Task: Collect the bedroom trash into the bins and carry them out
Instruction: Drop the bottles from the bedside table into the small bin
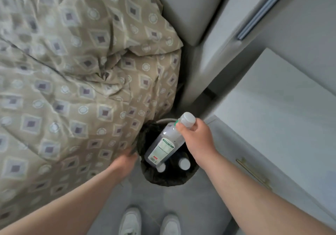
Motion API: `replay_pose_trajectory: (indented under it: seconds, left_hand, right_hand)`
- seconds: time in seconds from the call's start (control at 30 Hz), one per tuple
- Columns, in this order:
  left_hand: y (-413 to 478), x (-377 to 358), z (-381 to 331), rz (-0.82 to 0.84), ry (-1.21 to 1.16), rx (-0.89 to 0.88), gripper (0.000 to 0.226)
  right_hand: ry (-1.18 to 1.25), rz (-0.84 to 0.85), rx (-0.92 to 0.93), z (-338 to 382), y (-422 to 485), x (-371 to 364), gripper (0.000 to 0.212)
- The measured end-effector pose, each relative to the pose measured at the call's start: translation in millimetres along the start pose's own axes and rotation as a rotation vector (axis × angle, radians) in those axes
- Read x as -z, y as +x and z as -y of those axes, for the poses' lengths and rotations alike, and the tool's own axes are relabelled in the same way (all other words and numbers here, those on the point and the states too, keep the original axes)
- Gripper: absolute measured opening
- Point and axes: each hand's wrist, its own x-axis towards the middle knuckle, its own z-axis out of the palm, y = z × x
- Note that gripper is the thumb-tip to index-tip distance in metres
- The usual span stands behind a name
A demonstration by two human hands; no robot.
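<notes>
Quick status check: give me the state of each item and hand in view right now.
Bottle: capped, tilted, bottom end inside the bin.
Bin: open, black liner, two white caps visible inside.
Right hand: gripping the bottle's neck.
Left hand: pressed against the duvet beside the bin.
Duvet: rumpled, overhanging the bin's edge.

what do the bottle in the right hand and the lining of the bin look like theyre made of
Bottle: clear, glossy plastic by its look; you see through the wall, with a white plastic cap and a printed label. Bin lining: probably a thin black plastic bag, since it crumples and folds over the rim.
</notes>
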Motion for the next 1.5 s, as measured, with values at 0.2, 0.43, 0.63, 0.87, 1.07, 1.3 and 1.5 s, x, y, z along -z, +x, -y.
replay_pose_trajectory:
  seconds: [0.2, 0.43, 0.63, 0.87, 1.07, 1.3, 1.5]
  left_hand:
    - [16, -19, 2, 0.007, -0.21, 0.042, 0.019]
    - [42, -27, 13, -0.027, -0.141, 0.091, 0.012]
    - [47, -28, -5, -0.043, -0.113, 0.091, 0.017]
    - [57, -32, -19, -0.08, -0.098, 0.107, 0.039]
    - [47, -22, -25, -0.095, -0.159, 0.164, 0.021]
    - [-4, 18, -49, -0.094, -0.197, 0.052, 0.029]
    - [-76, 67, -82, -0.123, -0.217, 0.025, 0.022]
  right_hand:
    - [0.131, -0.072, -0.266, -40, 30, -32, 0.034]
    - [0.318, -0.055, -0.447, -70, 51, -23, 0.016]
    - [0.14, -0.114, -0.451, -92, 39, 6, 0.022]
    - [0.006, 0.031, -0.573, -119, 52, 17, 0.017]
    - [0.01, 0.011, -0.61, -116, 57, 21, 0.019]
    - [-0.062, -0.032, -0.462, -80, 21, 49, 0.018]
    - [-0.036, -0.014, -0.414, -22, -38, 72, 0.012]
